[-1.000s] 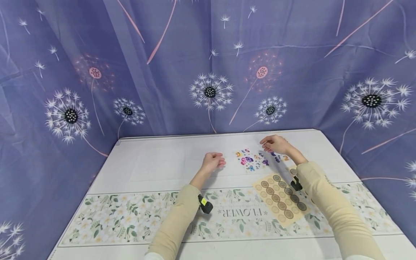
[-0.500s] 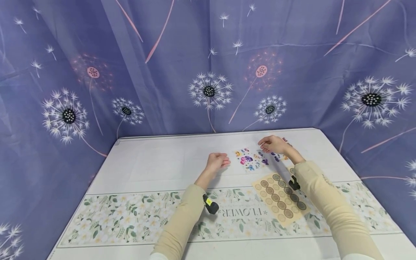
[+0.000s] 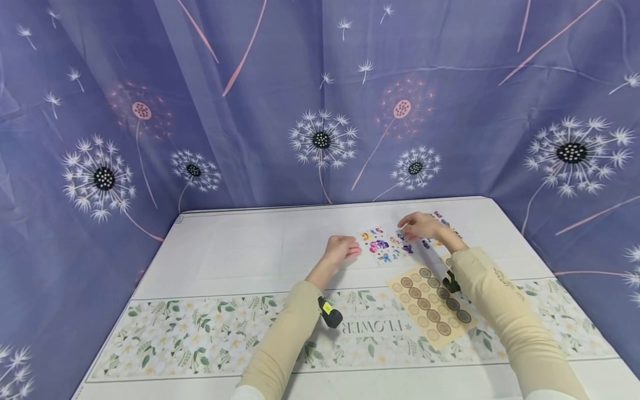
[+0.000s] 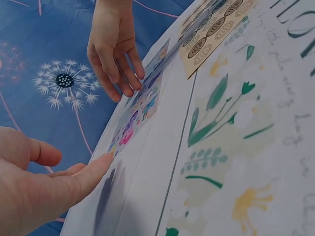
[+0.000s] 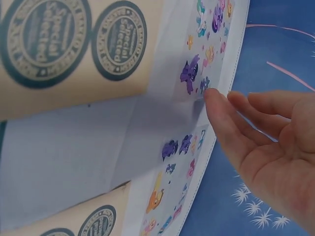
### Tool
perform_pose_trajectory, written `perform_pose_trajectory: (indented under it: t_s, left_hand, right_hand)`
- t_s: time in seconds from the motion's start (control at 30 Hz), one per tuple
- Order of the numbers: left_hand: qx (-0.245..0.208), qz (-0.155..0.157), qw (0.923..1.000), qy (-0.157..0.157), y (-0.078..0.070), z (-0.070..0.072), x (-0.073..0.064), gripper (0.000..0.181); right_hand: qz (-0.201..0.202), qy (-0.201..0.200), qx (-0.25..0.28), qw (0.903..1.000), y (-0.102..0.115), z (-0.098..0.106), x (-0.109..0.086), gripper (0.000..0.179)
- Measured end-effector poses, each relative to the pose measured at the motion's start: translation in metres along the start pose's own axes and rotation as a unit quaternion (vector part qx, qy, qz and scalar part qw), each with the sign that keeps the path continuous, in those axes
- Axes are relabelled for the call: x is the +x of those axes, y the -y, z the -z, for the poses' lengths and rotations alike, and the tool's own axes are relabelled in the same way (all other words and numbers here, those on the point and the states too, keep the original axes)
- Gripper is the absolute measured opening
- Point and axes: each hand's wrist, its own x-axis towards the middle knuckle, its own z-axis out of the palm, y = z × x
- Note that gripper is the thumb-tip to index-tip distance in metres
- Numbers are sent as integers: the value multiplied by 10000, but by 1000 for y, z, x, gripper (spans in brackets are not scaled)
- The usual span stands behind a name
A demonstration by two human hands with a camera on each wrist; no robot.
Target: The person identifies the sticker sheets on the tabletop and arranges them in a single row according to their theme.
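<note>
A clear sheet of colourful pony stickers [image 3: 380,245] lies flat on the white table. My left hand [image 3: 341,250] is just left of it, fingers loosely extended and holding nothing; in the left wrist view a fingertip appears close to the sheet's near end. Over the sheet's right part is my right hand [image 3: 420,225], with its fingers gently bent. In the right wrist view its thumb tip [image 5: 212,94] overlaps the sheet's edge; whether it touches, I cannot tell. A second pony sticker sheet [image 5: 172,182] lies beyond a narrow gap, partly under my right hand and wrist.
A tan sheet of round label stickers [image 3: 425,319] lies nearer me, over the flower-printed band [image 3: 200,333] of the table cover. Another tan sheet [image 5: 98,216] is partly hidden below the right forearm. A blue dandelion curtain [image 3: 260,139] closes off the back and sides.
My left hand has moved right, closer to the pony sticker sheet. My right hand has shifted slightly left and lower over the sheet. The sheets lie where they were.
</note>
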Motion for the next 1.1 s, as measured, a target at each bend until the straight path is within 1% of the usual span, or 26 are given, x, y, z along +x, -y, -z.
perform_pose_trajectory:
  t_s: [0.1, 0.2, 0.33, 0.47, 0.6, 0.9, 1.1]
  left_hand:
    - [-88, 107, 9999, 85, 0, -2, 0, 41]
    - [-347, 267, 9989, 184, -1, -5, 0, 41]
    - [-593, 394, 9971, 252, -2, -6, 0, 40]
    - [-656, 487, 9964, 240, -2, -8, 0, 40]
    - [-753, 574, 9952, 256, -1, -9, 1, 40]
    - [-1169, 618, 9904, 392, 1, -13, 4, 41]
    - [-1330, 747, 9874, 428, 3, -18, 3, 40]
  right_hand:
    - [-63, 176, 0, 9998, -1, -1, 1, 37]
    - [-121, 244, 3, 9996, -1, -2, 3, 37]
    - [-159, 208, -21, 9997, 1, -2, 3, 37]
    - [-262, 190, 69, 9995, 2, -3, 2, 38]
    - [-383, 221, 210, 9988, 2, -5, 2, 39]
    - [-313, 231, 196, 9991, 4, -6, 3, 39]
    - [-354, 282, 297, 9985, 3, -8, 4, 39]
